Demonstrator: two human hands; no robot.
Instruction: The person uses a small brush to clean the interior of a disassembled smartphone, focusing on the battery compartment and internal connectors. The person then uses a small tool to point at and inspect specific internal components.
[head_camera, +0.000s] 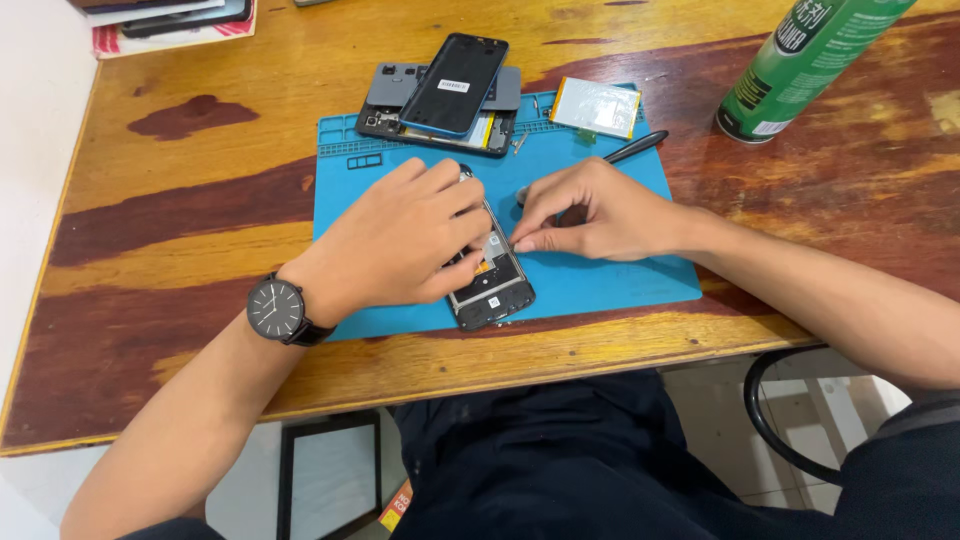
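Note:
An opened black phone (490, 290) with its insides exposed lies on a blue work mat (600, 280). My left hand (400, 240), with a black watch on the wrist, lies over the phone's upper part and holds it down. My right hand (590, 212) rests on the mat at the phone's right side, fingertips pinched together against its edge. Whether the fingers pinch a small part is hidden.
At the mat's far edge lie a stack of phone parts (440, 105) with a black screen on top, a flat silver battery (596, 106) and a black stylus-like tool (632, 150). A green spray can (800, 60) stands at the back right. Papers (170, 20) lie far left.

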